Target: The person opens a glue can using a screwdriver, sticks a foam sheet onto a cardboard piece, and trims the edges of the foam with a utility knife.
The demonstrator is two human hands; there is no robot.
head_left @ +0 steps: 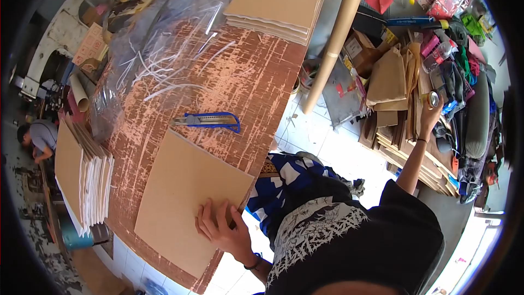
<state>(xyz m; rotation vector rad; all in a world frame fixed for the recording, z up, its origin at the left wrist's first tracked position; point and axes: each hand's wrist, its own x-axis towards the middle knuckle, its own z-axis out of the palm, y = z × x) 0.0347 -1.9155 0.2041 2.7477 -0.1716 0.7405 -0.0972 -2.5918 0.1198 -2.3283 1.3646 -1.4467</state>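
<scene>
Note, lower centre, board (183,196) under unclenched left hand (221,228), probably light, stiff, best held by opposite edges, and, at right, round item (434,99) gripped by right hand (430,113).

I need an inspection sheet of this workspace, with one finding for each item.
Surface: brown wooden tabletop, heavily scratched.
Job's things: brown rectangular cardboard sheet lying flat; blue-framed metal box cutter beyond it.
Clutter: crumpled clear plastic sheeting, thin white strips.
Hands: left hand rests on the sheet; right hand grips a small round object, type unclear.
Cables: nothing clearly seen.
Surroundings: long brown cardboard tube beside the table; another person at far left.
</scene>
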